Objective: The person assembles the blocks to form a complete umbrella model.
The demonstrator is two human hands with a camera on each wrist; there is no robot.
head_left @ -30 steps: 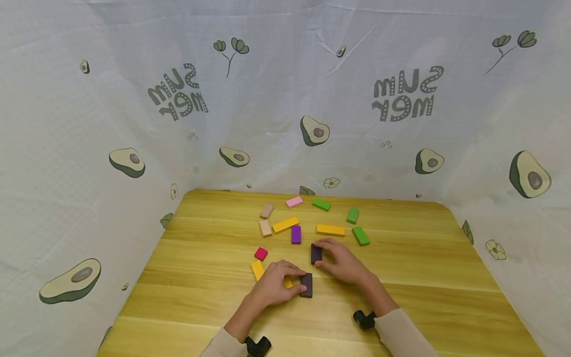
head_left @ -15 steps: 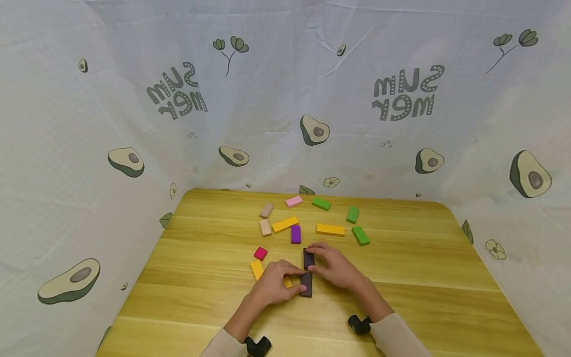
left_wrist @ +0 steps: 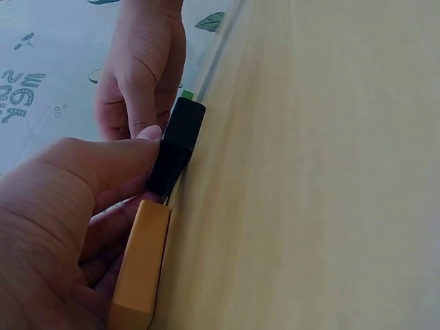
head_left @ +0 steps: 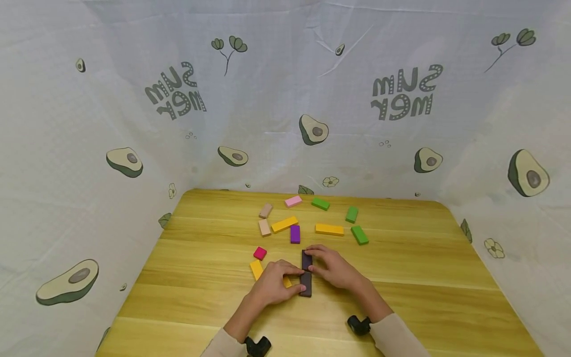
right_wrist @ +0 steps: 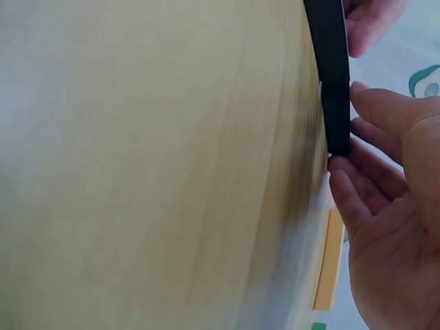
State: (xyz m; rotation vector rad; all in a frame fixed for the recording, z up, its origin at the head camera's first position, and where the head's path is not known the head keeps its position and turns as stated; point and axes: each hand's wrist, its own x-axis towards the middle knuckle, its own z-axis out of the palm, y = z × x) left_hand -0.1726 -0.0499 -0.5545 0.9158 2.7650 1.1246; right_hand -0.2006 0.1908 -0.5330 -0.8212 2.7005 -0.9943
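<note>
Two black blocks lie end to end on the wooden table, touching or nearly so. The nearer black block [head_left: 305,285] is pinched between the thumb and fingers of my left hand [head_left: 277,282]. My right hand [head_left: 333,267] pinches the farther black block [head_left: 307,259] from its right side. In the right wrist view the two dark blocks [right_wrist: 335,113] form one line, with the right fingers [right_wrist: 364,182] at the far end. A yellow block [left_wrist: 141,265] sits under the left palm, mostly covered by that hand in the head view.
Beyond the hands are a purple block [head_left: 295,234], yellow blocks [head_left: 329,229], several green blocks [head_left: 359,235], a pink block [head_left: 293,201] and two beige blocks [head_left: 264,227]. A red block [head_left: 260,253] lies left, near another yellow block [head_left: 256,270]. Patterned white cloth [head_left: 267,99] surrounds the table [head_left: 187,292].
My right hand has slid the farther black block left and toward me, up to the end of the nearer one. The left hand has stayed in place on its block.
</note>
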